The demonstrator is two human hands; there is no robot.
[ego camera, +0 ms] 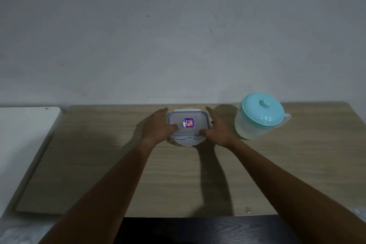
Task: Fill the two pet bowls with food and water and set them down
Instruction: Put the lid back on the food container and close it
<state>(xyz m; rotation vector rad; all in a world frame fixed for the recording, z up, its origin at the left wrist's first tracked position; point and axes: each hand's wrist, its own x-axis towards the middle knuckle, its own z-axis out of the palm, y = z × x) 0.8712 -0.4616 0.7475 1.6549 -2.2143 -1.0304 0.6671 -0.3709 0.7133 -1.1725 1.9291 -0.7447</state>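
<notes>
wall (178, 25): I see plain grey-white, few small dark specks, fills upper half
table (99, 164): light wood grain top, back edge against wall
white surface (23, 134): I see it left of table, just beside, rounded far corner
dark panel (198, 230): wood-grain, below table's near edge
shadows (215, 180): dark streaks across tabletop centre

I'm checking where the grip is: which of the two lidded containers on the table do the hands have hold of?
The clear rectangular box with the blue-rimmed lid, between the left hand and right hand. The round teal-lidded pitcher stands untouched.
</notes>
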